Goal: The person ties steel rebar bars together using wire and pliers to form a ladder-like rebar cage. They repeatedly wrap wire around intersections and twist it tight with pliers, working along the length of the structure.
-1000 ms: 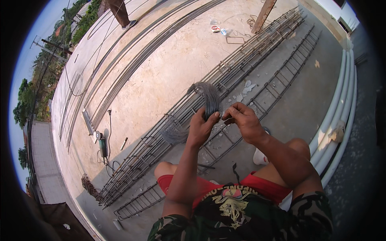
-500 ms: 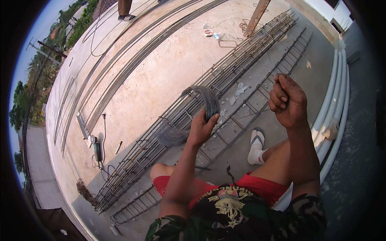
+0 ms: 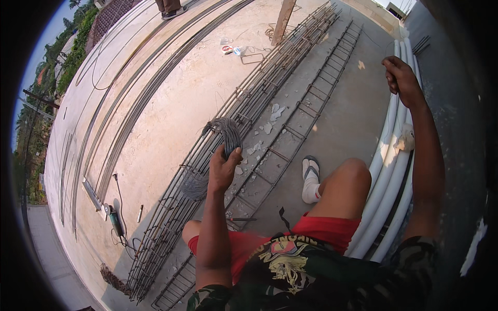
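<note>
My left hand [image 3: 224, 168] is closed round a bent bundle of thin grey tying wire [image 3: 228, 133], its thumb pressed against the strands. The bundle's lower end fans out beside my wrist. Beneath it lies a long stack of rebar cages [image 3: 282, 70], running from the lower left to the far right. Raised out to the right, above the white pipes, my right hand [image 3: 403, 80] is closed with its fingers pinched together. Whatever thin thing it may hold is too small to make out.
A flat rebar ladder [image 3: 306, 111] lies beside the stack, with pale rubble [image 3: 276, 112] between. White pipes [image 3: 386, 150] run along the right. An angle grinder [image 3: 114, 220] with its cord, long steel bars [image 3: 150, 85] and a wooden post [image 3: 283, 20] stand left and beyond. Another person's feet [image 3: 174, 13] show far off.
My right hand has moved outward and up, away from my left hand, its arm stretching out. The left still grips the wire bundle. The whole view has shifted, with the scene sliding left.
</note>
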`<action>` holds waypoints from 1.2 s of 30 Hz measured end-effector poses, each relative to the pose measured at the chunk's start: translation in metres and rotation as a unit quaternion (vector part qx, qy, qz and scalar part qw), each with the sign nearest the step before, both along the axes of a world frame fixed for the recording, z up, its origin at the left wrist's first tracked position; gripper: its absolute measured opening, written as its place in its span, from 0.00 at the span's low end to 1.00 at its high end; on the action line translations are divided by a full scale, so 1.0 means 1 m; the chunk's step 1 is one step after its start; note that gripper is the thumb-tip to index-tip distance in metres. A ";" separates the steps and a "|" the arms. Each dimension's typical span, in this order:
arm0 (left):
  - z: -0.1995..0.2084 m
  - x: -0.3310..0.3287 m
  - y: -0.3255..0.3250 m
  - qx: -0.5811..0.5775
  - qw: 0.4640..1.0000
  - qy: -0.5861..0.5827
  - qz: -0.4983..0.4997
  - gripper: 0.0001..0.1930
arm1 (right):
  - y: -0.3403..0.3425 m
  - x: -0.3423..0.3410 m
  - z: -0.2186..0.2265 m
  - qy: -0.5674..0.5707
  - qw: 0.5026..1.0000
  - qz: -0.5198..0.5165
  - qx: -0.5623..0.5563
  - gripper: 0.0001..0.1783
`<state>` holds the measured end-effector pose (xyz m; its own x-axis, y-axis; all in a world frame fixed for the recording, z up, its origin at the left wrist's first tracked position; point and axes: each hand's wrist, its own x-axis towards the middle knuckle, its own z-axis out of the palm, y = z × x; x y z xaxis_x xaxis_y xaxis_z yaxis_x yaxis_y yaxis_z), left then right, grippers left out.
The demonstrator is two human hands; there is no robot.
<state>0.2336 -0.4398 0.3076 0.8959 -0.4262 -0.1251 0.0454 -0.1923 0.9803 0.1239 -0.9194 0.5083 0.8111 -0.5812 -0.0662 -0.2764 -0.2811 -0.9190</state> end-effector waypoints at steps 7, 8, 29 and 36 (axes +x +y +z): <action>0.026 0.002 0.006 0.014 0.999 0.027 0.017 0.17 | -0.030 -0.031 -0.233 0.145 0.959 -0.062 -0.236 0.16; 0.024 0.002 0.004 -0.002 0.999 0.030 0.022 0.17 | -0.030 -0.040 -0.262 0.155 0.957 -0.067 -0.237 0.16; 0.018 -0.008 0.007 -0.079 0.994 0.066 -0.024 0.18 | 0.292 0.057 -0.154 0.121 0.912 0.297 0.255 0.20; 0.008 -0.009 0.011 -0.051 0.996 0.066 -0.042 0.18 | 0.297 0.060 -0.180 0.083 0.887 0.269 0.366 0.13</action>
<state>0.2246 -0.4287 0.3159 0.8354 -0.5149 -0.1925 0.1637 -0.1011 0.9813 0.1843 -0.6225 0.3285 0.9021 0.1337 -0.4103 -0.4312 0.2420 -0.8692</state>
